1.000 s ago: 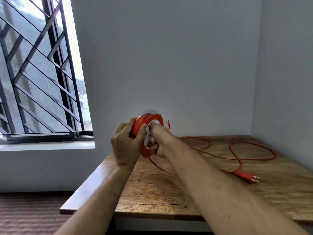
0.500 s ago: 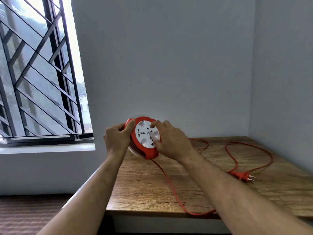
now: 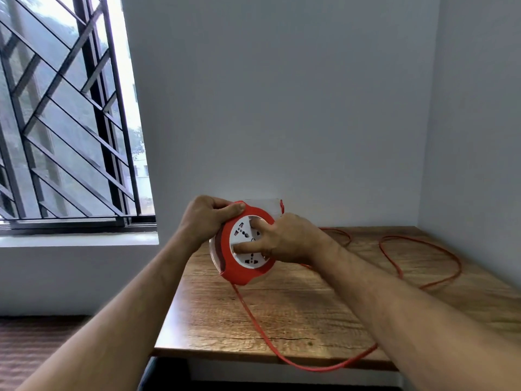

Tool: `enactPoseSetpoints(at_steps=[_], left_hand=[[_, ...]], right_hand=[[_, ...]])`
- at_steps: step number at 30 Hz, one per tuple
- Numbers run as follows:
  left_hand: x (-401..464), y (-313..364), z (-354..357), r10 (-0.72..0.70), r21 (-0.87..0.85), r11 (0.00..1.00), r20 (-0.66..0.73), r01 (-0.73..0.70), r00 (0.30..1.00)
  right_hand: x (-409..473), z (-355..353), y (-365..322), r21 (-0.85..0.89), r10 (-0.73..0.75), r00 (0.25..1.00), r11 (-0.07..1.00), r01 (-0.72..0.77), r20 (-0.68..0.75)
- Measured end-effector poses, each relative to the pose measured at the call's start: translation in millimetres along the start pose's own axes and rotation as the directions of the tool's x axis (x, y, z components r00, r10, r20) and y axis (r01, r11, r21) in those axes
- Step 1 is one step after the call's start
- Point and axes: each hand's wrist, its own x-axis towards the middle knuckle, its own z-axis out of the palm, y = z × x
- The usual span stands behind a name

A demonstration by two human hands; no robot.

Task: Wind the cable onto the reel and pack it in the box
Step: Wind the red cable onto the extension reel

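A red cable reel [image 3: 239,270] with a white socket face is held up above the near left part of the wooden table [image 3: 296,314]. My left hand [image 3: 207,220] grips its upper left rim. My right hand [image 3: 284,239] rests on the white face with fingers spread across the sockets. The red cable [image 3: 262,331] drops from the reel's bottom, loops past the table's front edge and under my right forearm. More of the cable [image 3: 423,249] lies in loops at the back right. The plug is hidden. No box is in view.
Grey walls close the table in at the back and right. A barred window [image 3: 64,122] with a sill sits to the left. Dark floor lies below at the left.
The reel has turned and dropped slightly, and its socket face now points more toward me. The cable loop over the table's front edge has lengthened. The plug went out of view behind my right arm.
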Motion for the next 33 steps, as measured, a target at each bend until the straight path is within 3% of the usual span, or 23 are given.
enactPoseSetpoints(at_steps=[2, 3, 4, 5, 6, 7, 8, 9, 11, 13, 14, 15, 16, 18, 20, 21, 23, 26, 30, 33], left_hand=[[-2.4, -4.2, 7.6, 0.036, -0.038, 0.998, -0.126, -0.041, 0.991], [-4.1, -6.2, 12.4, 0.074, -0.037, 0.996, -0.216, -0.084, 0.974], [-6.3, -8.7, 19.3, 0.132, -0.007, 0.990, -0.312, -0.142, 0.941], [-9.4, -10.6, 27.6, 0.198, 0.048, 0.980, -0.399, -0.195, 0.895], [-14.2, -11.5, 36.9, 0.252, 0.100, 0.967, -0.472, -0.233, 0.845], [-20.1, -11.5, 46.1, 0.284, 0.132, 0.958, -0.528, -0.253, 0.801], [-25.3, -12.4, 54.4, 0.300, 0.149, 0.953, -0.567, -0.263, 0.767], [-29.4, -14.8, 60.6, 0.304, 0.155, 0.952, -0.592, -0.265, 0.747], [-31.8, -20.1, 65.1, 0.274, 0.122, 0.959, -0.616, -0.254, 0.738], [-27.4, -23.5, 62.0, 0.193, 0.042, 0.975, -0.638, -0.217, 0.746], [-23.9, -24.3, 59.6, 0.139, -0.007, 0.982, -0.642, -0.187, 0.754], [-20.2, -24.2, 57.2, 0.080, -0.059, 0.987, -0.633, -0.152, 0.770], [-17.4, -23.5, 54.8, 0.029, -0.105, 0.987, -0.614, -0.118, 0.789], [-12.8, -21.7, 49.8, -0.022, -0.157, 0.984, -0.563, -0.081, 0.826], [-9.2, -21.3, 45.4, -0.029, -0.167, 0.984, -0.509, -0.066, 0.860], [-7.0, -22.1, 43.4, -0.048, -0.188, 0.981, -0.476, -0.048, 0.878], [-4.0, -20.5, 37.7, -0.096, -0.254, 0.967, -0.369, -0.001, 0.924], [1.8, -17.8, 24.4, -0.114, -0.240, 0.968, -0.186, 0.067, 0.976], [5.8, -11.1, 18.2, -0.077, -0.131, 0.989, -0.105, 0.063, 0.991], [2.8, -6.6, 22.0, -0.049, -0.133, 0.991, -0.117, 0.033, 0.992]], right_hand=[[-2.0, 6.0, -6.5, 0.076, 0.195, 0.977, 0.979, -0.188, -0.090], [-1.1, 4.5, -13.8, 0.196, 0.373, 0.922, 0.917, -0.349, -0.106], [3.9, 3.1, -22.5, 0.368, 0.575, 0.817, 0.771, -0.520, -0.051], [12.7, -2.6, -30.7, 0.561, 0.753, 0.651, 0.500, -0.660, 0.094], [24.1, -7.3, -35.8, 0.709, 0.830, 0.450, 0.098, -0.699, 0.330], [34.9, -10.7, -37.3, 0.735, 0.767, 0.284, -0.331, -0.592, 0.575], [43.0, -14.9, -35.0, 0.636, 0.609, 0.212, -0.655, -0.409, 0.764], [47.5, -17.3, -32.3, 0.508, 0.460, 0.226, -0.822, -0.258, 0.859], [46.1, -17.1, -30.4, 0.403, 0.344, 0.307, -0.902, -0.154, 0.888], [35.5, -13.4, -29.6, 0.513, 0.432, 0.337, -0.834, -0.204, 0.837], [28.9, -7.8, -29.3, 0.643, 0.562, 0.315, -0.697, -0.318, 0.765], [20.5, -2.9, -29.1, 0.758, 0.717, 0.311, -0.459, -0.464, 0.624], [11.7, 5.6, -27.8, 0.798, 0.831, 0.364, -0.148, -0.583, 0.421], [-3.8, 15.5, -23.1, 0.700, 0.783, 0.617, 0.392, -0.596, 0.087], [-13.1, 21.8, -17.5, 0.527, 0.545, 0.837, 0.726, -0.442, -0.048], [-16.0, 23.1, -14.3, 0.422, 0.432, 0.899, 0.830, -0.364, -0.073], [-20.9, 21.7, -6.0, 0.230, 0.255, 0.960, 0.947, -0.223, -0.119], [-25.6, 15.5, 4.9, 0.063, 0.088, 0.989, 0.995, -0.081, -0.121], [-12.7, 14.3, 5.0, 0.035, 0.069, 0.997, 0.997, -0.070, 0.032], [-10.4, 12.3, 2.7, -0.005, 0.069, 0.997, 0.998, -0.068, 0.035]])
